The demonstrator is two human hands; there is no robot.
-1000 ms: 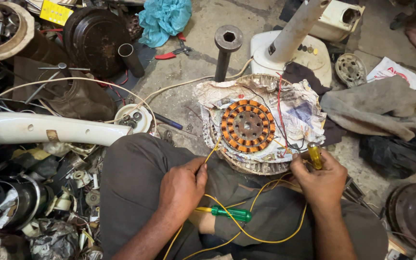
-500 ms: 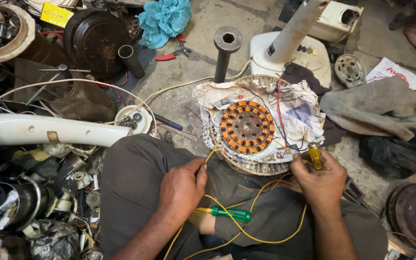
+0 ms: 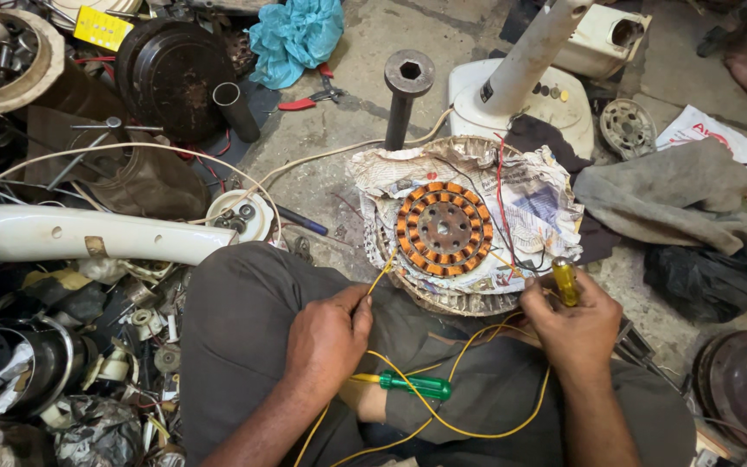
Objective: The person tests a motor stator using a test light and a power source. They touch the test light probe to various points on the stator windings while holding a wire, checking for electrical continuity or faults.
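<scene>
A fan stator [image 3: 442, 228] with copper windings lies on crumpled newspaper [image 3: 539, 201] just ahead of both hands. The left hand [image 3: 326, 337] pinches a yellow wire [image 3: 379, 275] running to the stator's near edge. The right hand [image 3: 574, 320] is closed around a yellow-handled screwdriver [image 3: 565, 281]. A green-handled screwdriver [image 3: 415, 385] rests on the lap between the hands.
</scene>
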